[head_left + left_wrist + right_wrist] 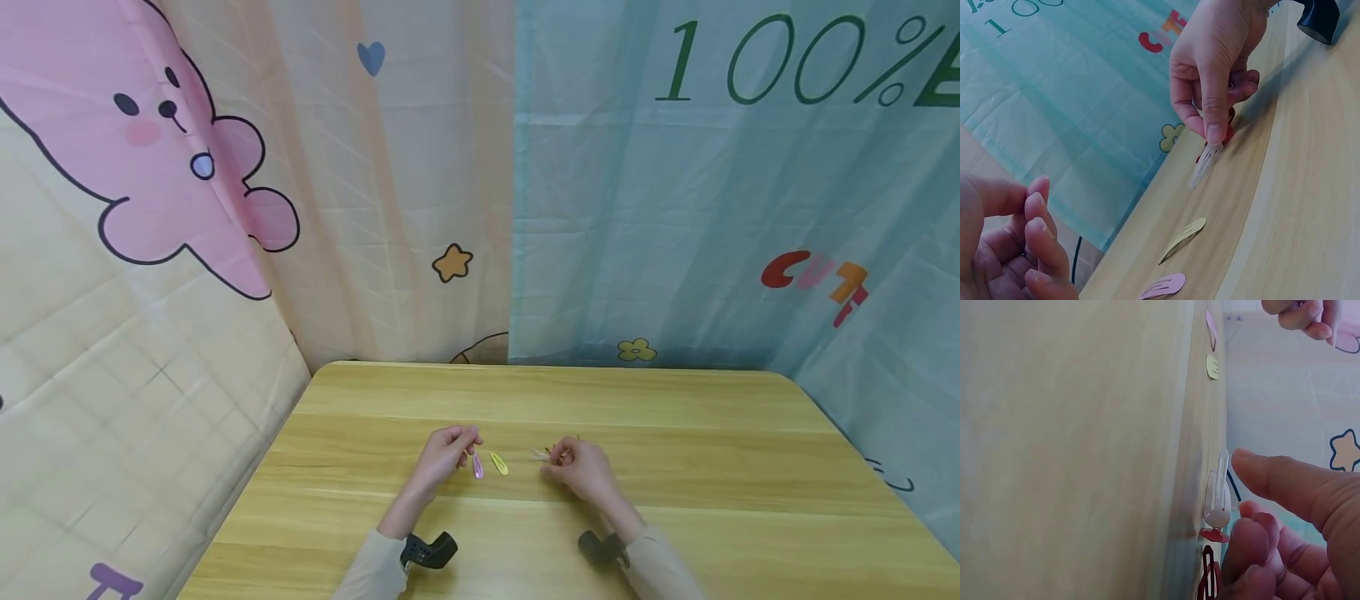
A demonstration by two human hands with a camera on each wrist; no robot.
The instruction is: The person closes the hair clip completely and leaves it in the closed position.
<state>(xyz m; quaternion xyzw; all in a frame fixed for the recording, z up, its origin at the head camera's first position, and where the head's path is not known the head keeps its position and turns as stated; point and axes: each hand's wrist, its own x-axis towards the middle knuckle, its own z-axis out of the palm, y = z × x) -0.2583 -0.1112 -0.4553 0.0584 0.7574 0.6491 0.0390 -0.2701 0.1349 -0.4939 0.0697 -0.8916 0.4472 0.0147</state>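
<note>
Beside the pink hair clip (477, 467), my left hand (452, 450) hovers over the table, fingers loosely bent with nothing visible in them. To its right lies a yellow hair clip (498, 463). My right hand (582, 471) reaches down at a white hair clip (1206, 164). In the left wrist view its thumb tip overlaps that clip's wide end; in the right wrist view the thumb and fingers stand apart, with the clip beyond them. Red hair clips (1209, 578) lie close by the right fingers and are partly hidden by them.
The wooden table (675, 417) ends at a back edge against printed curtains (420, 167). Another curtain hangs along the left side. Each wrist carries a black camera mount, such as the left one (430, 551).
</note>
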